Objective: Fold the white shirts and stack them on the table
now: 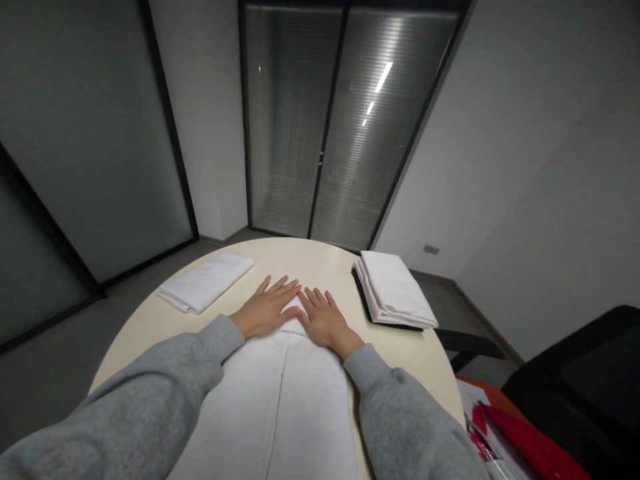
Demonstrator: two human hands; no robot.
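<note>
The left hand [267, 308] and right hand [326, 321] press side by side, fingers [283, 289] flat and slightly apart, on the far end of the long white fabric panel [280, 400] on the round cream worktop [310, 257]; its long axis runs back from the fingertips toward the body; neither hand is nearer.

Matt white cloth [280, 400], smooth, with one stitched seam down the middle, under the bare skin of a flat left hand [265, 310] and right hand [325, 321]. Soft grey fleecy knit sleeves [150, 393]. Smooth cream table top [310, 257] with a faint satin sheen. More matt white folded cloth: a thin pile [205, 281] at left, a thicker stack [395, 287] at right. Glossy glass panels [340, 127] in dark matt frames. Dull black chair back [590, 373]; shiny red sheet material [530, 447], plastic or paper unclear
</note>
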